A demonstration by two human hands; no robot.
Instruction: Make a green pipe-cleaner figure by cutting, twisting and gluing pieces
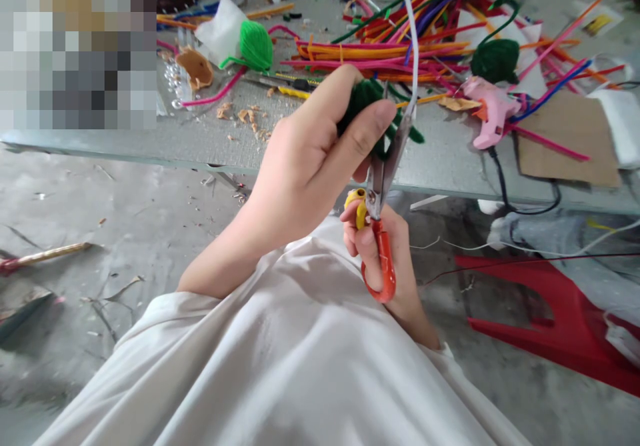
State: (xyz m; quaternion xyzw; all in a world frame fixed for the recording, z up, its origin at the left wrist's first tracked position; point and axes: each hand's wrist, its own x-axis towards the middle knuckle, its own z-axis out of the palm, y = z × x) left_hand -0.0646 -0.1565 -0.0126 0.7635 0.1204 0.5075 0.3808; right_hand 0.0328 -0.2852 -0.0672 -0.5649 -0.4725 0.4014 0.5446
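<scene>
My left hand (315, 153) is shut on a small green yarn-wrapped piece (365, 103) with green pipe cleaner ends sticking out. My right hand (383, 259) grips scissors (383, 179) with red and yellow handles, and their steel blades reach up into the green piece. A white pipe cleaner (413, 53) rises beside the blade tips. Two more green yarn balls (256, 46) (495, 61) lie on the table, beyond my hands.
A grey table edge (320, 169) runs across the view. On the table are a heap of coloured pipe cleaners (380, 53), a pink glue gun (493, 109), a utility knife (290, 85) and cardboard (565, 139). A red plastic stool (545, 313) stands on the littered concrete floor at right.
</scene>
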